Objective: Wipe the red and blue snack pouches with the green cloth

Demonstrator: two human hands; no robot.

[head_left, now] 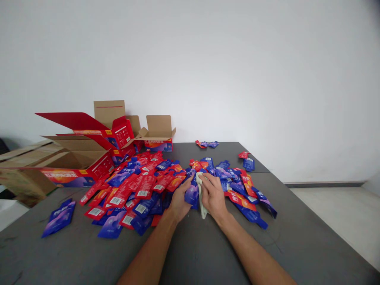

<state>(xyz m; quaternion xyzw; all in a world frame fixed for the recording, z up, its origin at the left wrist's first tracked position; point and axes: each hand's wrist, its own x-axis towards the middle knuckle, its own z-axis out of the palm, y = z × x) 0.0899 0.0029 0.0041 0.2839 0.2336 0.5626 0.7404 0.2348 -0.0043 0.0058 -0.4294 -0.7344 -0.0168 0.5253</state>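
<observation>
My left hand is closed on a blue pouch with a purple pattern, held upright over the middle of the table. Pressed against the pouch's right side is a pale cloth, which my right hand grips with bent fingers. The cloth's lower end hangs down below the fingers. To the left of my hands spreads a large heap of red and blue pouches, many showing white barcode labels. A smaller group of red and blue pouches lies to the right of my right hand.
Opened red and blue cartons stand at the left, flaps raised; another carton is at the back. A few pouches lie near the far edge and more at the right edge. The dark table faces a white wall.
</observation>
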